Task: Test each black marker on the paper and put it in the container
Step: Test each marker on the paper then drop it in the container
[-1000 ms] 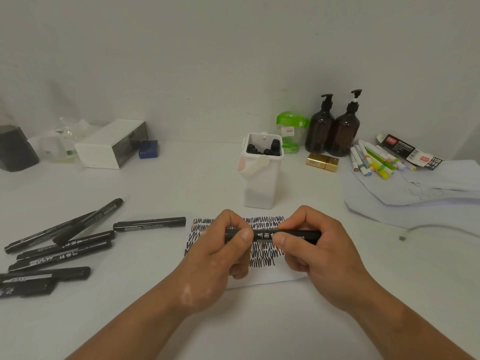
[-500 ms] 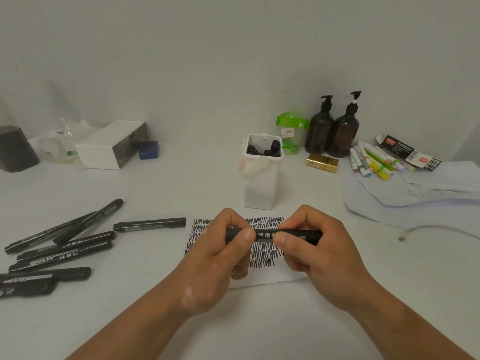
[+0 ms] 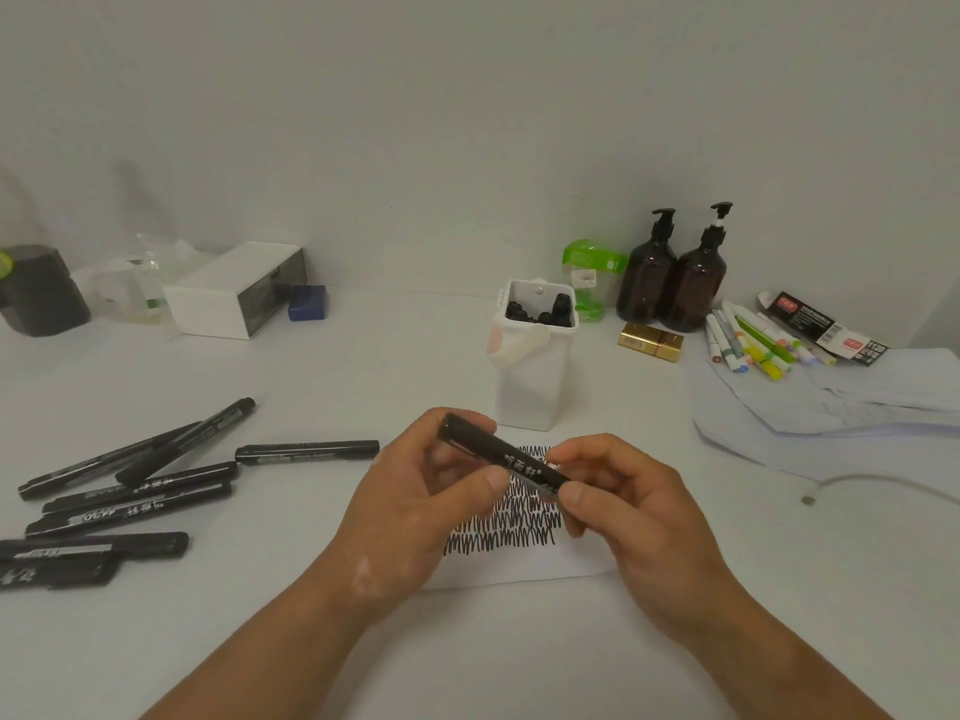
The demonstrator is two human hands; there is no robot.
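Tilted now instead of flat, the black marker (image 3: 498, 456) slants over the paper (image 3: 519, 571), my left hand (image 3: 415, 506) gripping its high far end, my right hand (image 3: 628, 517) pinching its low near end, the white container (image 3: 530, 392) just behind.

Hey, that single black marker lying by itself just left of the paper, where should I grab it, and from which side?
Probably mid-barrel, from above, fingers on the near and far long sides. The lone marker lies flat, running left to right, with bare table along both sides there; only its left end comes near the marker pile.
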